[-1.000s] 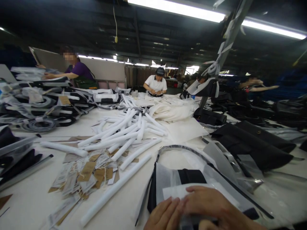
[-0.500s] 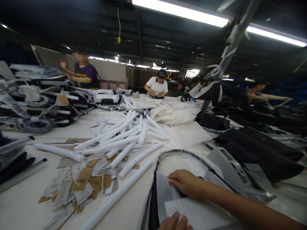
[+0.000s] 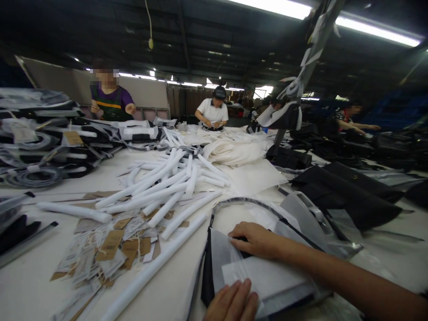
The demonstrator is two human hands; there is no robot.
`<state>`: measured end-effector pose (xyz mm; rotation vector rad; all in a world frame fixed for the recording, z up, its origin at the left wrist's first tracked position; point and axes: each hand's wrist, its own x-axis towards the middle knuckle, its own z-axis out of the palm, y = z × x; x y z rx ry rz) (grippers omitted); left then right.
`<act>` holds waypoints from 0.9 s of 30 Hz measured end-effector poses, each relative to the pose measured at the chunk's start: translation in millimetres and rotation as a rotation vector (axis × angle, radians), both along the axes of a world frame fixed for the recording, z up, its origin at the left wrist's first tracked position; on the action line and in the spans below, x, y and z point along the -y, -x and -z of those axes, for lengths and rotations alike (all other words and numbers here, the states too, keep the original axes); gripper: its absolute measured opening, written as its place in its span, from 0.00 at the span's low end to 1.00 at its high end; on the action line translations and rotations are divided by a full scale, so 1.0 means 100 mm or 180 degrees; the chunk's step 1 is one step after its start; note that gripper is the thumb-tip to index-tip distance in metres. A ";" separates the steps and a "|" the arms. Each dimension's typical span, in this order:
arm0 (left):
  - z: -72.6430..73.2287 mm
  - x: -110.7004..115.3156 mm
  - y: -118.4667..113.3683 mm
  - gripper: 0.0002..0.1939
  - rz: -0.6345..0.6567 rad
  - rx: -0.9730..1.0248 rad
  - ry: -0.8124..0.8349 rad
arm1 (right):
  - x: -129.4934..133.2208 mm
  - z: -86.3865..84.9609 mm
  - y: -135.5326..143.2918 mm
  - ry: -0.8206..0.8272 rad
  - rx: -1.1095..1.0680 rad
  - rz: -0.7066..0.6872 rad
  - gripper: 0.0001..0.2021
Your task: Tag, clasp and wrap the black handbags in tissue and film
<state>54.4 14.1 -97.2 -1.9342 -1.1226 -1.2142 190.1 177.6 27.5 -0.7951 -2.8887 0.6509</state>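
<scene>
A black handbag with a looped strap lies on the table in front of me. White wrapping sheet covers its face, and clear film shows over parts of it. My right hand reaches in from the right, closed at the sheet's upper edge near the bag's opening; its thumb and fingers pinch there. Below it, my left hand lies with fingers stretched out flat on the sheet and film, partly cut off by the bottom of the view.
White foam tubes and tags lie left of the bag. Wrapped bags are piled at far left, black bags at right. Beyond are stacked white sheets, a metal post and several co-workers, one in white.
The view has shifted, and more of my left hand shows, its fingers now flat on the sheet. My right hand stays at the bag's upper edge. The co-worker at left has lowered their arms.
</scene>
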 end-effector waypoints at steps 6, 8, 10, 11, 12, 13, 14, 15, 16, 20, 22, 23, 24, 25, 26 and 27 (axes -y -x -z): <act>-0.40 0.18 0.12 0.21 0.0274 -0.0305 0.0822 | 0.80 -0.16 -0.51 -0.0744 -0.1206 0.0061 0.13; -0.45 0.21 0.11 0.21 0.0307 -0.0148 0.0923 | 1.17 -0.09 -0.78 -0.0901 -0.1381 -0.0410 0.11; -0.46 0.22 0.09 0.24 0.0339 -0.0074 0.1017 | 1.50 0.11 -0.99 -0.1243 -0.1143 -0.0793 0.13; -0.46 0.23 0.09 0.25 0.0349 -0.0064 0.1057 | 1.63 0.25 -1.05 -0.1416 -0.0975 -0.0932 0.15; -0.45 0.24 0.08 0.26 0.0358 -0.0067 0.1093 | 1.73 0.41 -1.08 -0.1577 -0.0863 -0.1003 0.16; -0.45 0.24 0.09 0.27 0.0362 -0.0073 0.1128 | 1.80 0.57 -1.07 -0.1706 -0.0805 -0.1004 0.17; -0.45 0.25 0.09 0.28 0.0362 -0.0084 0.1164 | 1.86 0.73 -1.04 -0.1815 -0.0832 -0.0958 0.18; -0.45 0.26 0.09 0.28 0.0364 -0.0099 0.1197 | 1.89 0.86 -0.99 -0.1896 -0.0907 -0.0863 0.18; -0.45 0.27 0.10 0.29 0.0367 -0.0120 0.1222 | 1.92 0.97 -0.93 -0.1930 -0.1017 -0.0763 0.17; -0.46 0.28 0.10 0.30 0.0344 -0.0183 0.1309 | 2.00 1.04 -0.71 -0.1831 -0.1682 -0.0473 0.08; -0.45 0.29 0.10 0.31 0.0332 -0.0181 0.1319 | 2.04 0.90 -0.71 -0.1667 -0.1679 -0.0508 0.08; -0.44 0.29 0.09 0.32 0.0321 -0.0175 0.1321 | 2.06 0.81 -0.74 -0.1556 -0.1581 -0.0599 0.08; -0.43 0.29 0.09 0.32 0.0312 -0.0166 0.1318 | 2.07 0.72 -0.79 -0.1433 -0.1478 -0.0728 0.09; -0.43 0.29 0.09 0.33 0.0309 -0.0152 0.1315 | 2.06 0.63 -0.85 -0.1347 -0.1464 -0.0842 0.10; -0.42 0.29 0.08 0.34 0.0313 -0.0137 0.1311 | 2.04 0.55 -0.91 -0.1314 -0.1540 -0.0879 0.11; -0.42 0.29 0.08 0.34 0.0322 -0.0120 0.1304 | 2.01 0.48 -0.96 -0.1328 -0.1668 -0.0806 0.13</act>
